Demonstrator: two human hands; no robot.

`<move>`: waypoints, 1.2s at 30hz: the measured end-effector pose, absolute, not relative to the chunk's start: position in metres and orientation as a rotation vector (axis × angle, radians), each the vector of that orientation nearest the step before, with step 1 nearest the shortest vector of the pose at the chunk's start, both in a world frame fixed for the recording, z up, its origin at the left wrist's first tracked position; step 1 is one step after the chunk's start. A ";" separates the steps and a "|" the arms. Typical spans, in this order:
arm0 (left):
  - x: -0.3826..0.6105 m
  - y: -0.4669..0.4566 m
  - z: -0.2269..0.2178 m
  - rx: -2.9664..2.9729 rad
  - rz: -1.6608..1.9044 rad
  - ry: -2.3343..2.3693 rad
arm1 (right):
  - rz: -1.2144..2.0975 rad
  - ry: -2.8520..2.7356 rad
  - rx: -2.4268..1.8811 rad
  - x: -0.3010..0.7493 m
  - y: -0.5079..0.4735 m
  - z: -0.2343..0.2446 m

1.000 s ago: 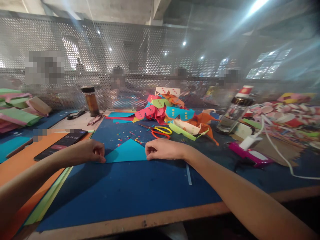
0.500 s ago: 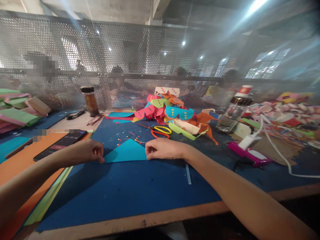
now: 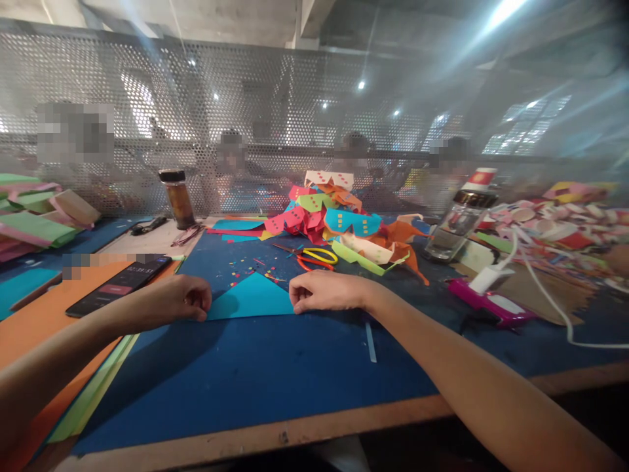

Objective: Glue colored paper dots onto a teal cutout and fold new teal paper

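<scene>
A blue sheet of paper (image 3: 255, 298), folded to a triangle with its peak pointing away from me, lies on the dark blue table mat (image 3: 265, 380). My left hand (image 3: 184, 301) pinches its left corner, fingers curled. At the opposite corner, my right hand (image 3: 319, 292) is closed on the paper between thumb and fingers. Just behind the paper are tiny colored paper scraps (image 3: 253, 265) and scissors (image 3: 314, 257) with yellow and orange handles. A narrow clear strip (image 3: 370, 341) lies below my right wrist.
Cut paper masks (image 3: 351, 223) are heaped at the back. A phone (image 3: 118, 286) rests on orange sheets (image 3: 29, 328) at left. Two bottles (image 3: 177, 200) (image 3: 459, 219) stand behind. A magenta device (image 3: 491, 303) with a white cable sits right. A perforated metal screen (image 3: 275, 118) closes the back; people sit beyond.
Both hands have shifted slightly to the right along the paper's near edge. The blue paper stays folded, with its peak in nearly the same place.
</scene>
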State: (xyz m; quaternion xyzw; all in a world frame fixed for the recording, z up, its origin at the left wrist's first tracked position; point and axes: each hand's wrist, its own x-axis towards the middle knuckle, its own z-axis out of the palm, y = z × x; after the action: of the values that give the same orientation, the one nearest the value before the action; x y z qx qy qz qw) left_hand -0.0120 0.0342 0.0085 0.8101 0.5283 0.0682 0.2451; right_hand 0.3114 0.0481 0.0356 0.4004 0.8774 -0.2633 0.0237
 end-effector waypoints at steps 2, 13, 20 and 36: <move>-0.011 0.033 0.009 2.234 0.185 1.437 | -0.819 2.718 1.240 0.311 0.048 0.035; -0.010 0.028 0.012 2.226 0.119 1.435 | -0.748 2.819 1.155 0.308 0.043 0.034; -0.006 0.022 0.012 2.310 0.142 1.341 | -0.669 2.893 1.098 0.306 0.038 0.035; 0.015 0.010 0.005 2.507 0.356 1.308 | -0.560 3.018 1.197 0.289 0.029 0.021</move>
State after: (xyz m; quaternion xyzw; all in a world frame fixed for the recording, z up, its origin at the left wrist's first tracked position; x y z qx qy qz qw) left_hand 0.0147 0.0095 0.0049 0.8702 0.4542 0.1237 0.1452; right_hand 0.2892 0.0288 0.0208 0.3622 0.9134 -0.1695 -0.0762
